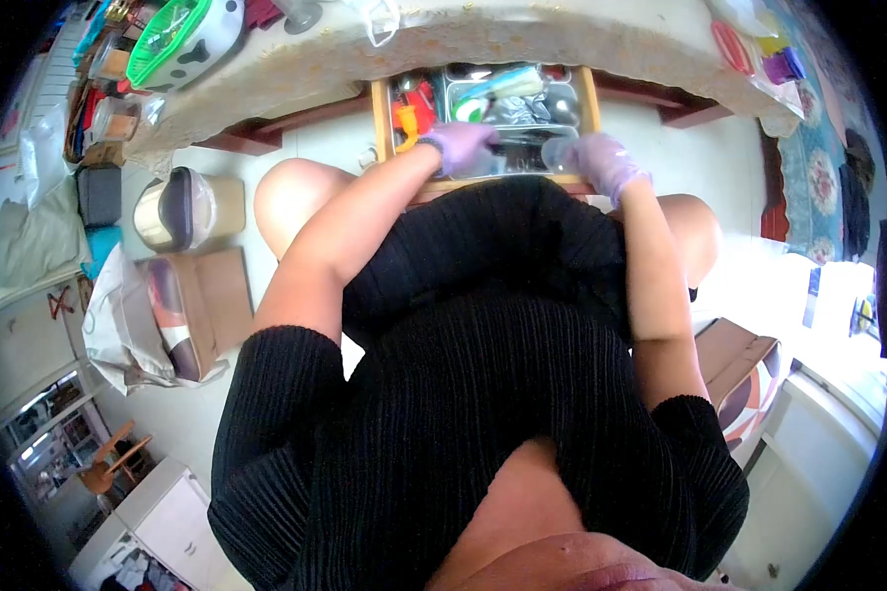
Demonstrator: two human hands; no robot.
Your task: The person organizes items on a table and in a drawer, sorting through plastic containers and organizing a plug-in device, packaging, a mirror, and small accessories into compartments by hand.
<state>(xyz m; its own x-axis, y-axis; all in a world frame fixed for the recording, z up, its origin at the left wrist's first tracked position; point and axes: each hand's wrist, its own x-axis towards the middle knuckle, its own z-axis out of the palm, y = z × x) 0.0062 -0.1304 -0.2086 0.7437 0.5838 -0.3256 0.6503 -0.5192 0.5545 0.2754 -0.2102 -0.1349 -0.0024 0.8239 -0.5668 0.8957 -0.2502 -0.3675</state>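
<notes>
An open wooden drawer (381, 113) sits under the cloth-covered table, with clear trays (451, 108) inside it. My left hand (460, 150), in a thin purple glove, reaches over the drawer's left front part; its fingers are smeared by motion. Beside it lie a yellow object (407, 122) and red items (422, 97). My right hand (609, 165), gloved too, is closed at the right front corner around a small see-through object (560, 153), blurred, whose kind I cannot make out. Behind the hands, a tray holds crumpled silvery packets (522, 110) and a pale blue-green packet (514, 81).
The tablecloth (522, 44) hangs above the drawer. A green-and-white basket (202, 44) stands on the table at left. On the floor at left are a beige bin (229, 212) and a cardboard box (225, 300); another box (734, 364) stands at right.
</notes>
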